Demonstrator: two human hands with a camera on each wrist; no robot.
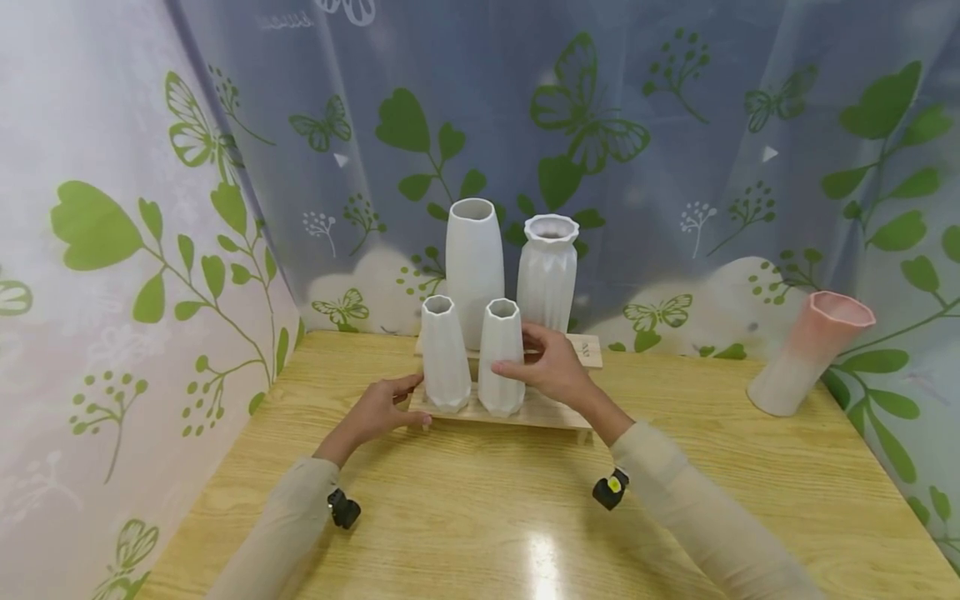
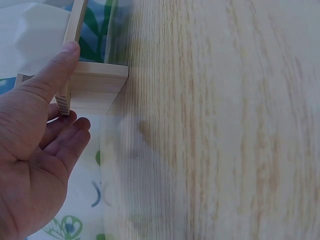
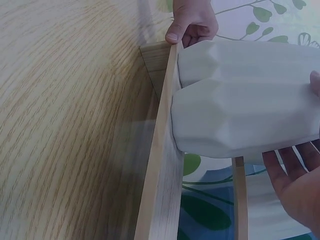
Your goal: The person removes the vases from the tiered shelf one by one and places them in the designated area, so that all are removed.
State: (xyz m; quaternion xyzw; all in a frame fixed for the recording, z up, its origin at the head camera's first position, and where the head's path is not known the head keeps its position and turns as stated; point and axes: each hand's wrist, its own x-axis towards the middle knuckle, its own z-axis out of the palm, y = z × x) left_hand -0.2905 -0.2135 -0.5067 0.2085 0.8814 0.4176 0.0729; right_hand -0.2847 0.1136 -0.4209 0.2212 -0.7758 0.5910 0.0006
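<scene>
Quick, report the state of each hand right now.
Left hand: closed, holding the left end of the long, pale wooden stand.
Right hand: closed, holding the slim, faceted white vase, the right one in front.

In the head view our left forearm comes in from between seven and eight o'clock, our right forearm from between four and five. Our left hand grips, thumb pointing to three o'clock. Our right hand holds too, thumb toward nine, its fingers (parted, the right wrist view shows) opposite.
</scene>
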